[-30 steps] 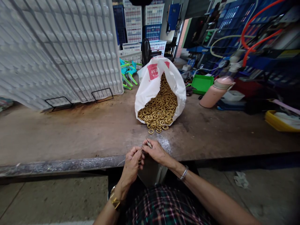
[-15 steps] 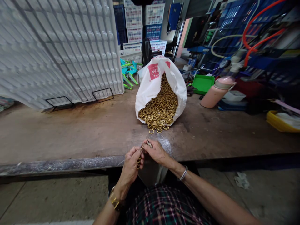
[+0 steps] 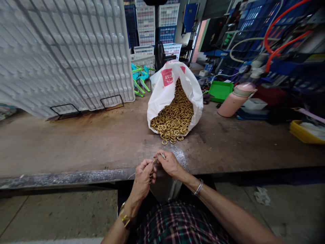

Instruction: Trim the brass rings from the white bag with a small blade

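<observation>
My left hand (image 3: pixel 142 177) is closed around several brass rings (image 3: pixel 151 176), which show between its fingers and partly hide behind them. My right hand (image 3: pixel 170 166) grips a slim metal tool (image 3: pixel 163 156) whose end sticks up between thumb and forefinger; its kind is not clear. Both sets of fingertips meet at one ring, just above the table's front edge. Beyond them a white plastic bag (image 3: pixel 162 96) lies with its mouth towards me, and a heap of brass rings (image 3: pixel 175 117) spills from it onto the table (image 3: pixel 106 145).
White moulded trays (image 3: pixel 83 51) stand upright at left by black wire stands (image 3: pixel 66 110). To the right are a green tray (image 3: pixel 220 91), a pink bottle (image 3: pixel 235 101) and a yellow container (image 3: pixel 304 132). Stacked crates (image 3: pixel 167 17) and orange hoses (image 3: pixel 269 40) are farther back.
The fingers of my right hand and the tool have shifted slightly against the ring at my left fingertips. The bag and the heap stay put.
</observation>
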Motion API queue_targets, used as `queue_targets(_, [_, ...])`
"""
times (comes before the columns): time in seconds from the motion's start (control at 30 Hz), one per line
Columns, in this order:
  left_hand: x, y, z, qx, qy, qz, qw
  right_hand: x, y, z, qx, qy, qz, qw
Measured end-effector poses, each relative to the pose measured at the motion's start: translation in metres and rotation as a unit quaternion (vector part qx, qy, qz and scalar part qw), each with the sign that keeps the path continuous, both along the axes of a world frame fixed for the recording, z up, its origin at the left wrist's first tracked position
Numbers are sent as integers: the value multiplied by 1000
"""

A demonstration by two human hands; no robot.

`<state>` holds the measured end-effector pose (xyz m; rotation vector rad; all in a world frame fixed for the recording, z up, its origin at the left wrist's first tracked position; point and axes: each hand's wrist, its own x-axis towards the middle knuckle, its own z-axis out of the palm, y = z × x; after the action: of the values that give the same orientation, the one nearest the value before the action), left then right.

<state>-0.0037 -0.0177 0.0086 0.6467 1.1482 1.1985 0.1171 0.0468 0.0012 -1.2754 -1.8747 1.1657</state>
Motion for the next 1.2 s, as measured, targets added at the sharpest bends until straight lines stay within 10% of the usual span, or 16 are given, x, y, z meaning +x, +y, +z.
queue_targets(0.23, [2, 2, -4, 9, 32, 31, 999, 8, -12, -1, 148, -208, 104, 961])
queue_targets(0.9, [-2, 1, -9, 43, 81, 17, 996, 0, -11, 9, 129, -349, 140, 917])
queue_targets(1.2, [2, -15, 12, 37, -84, -67, 994, 17, 26, 2, 131, -403, 10, 905])
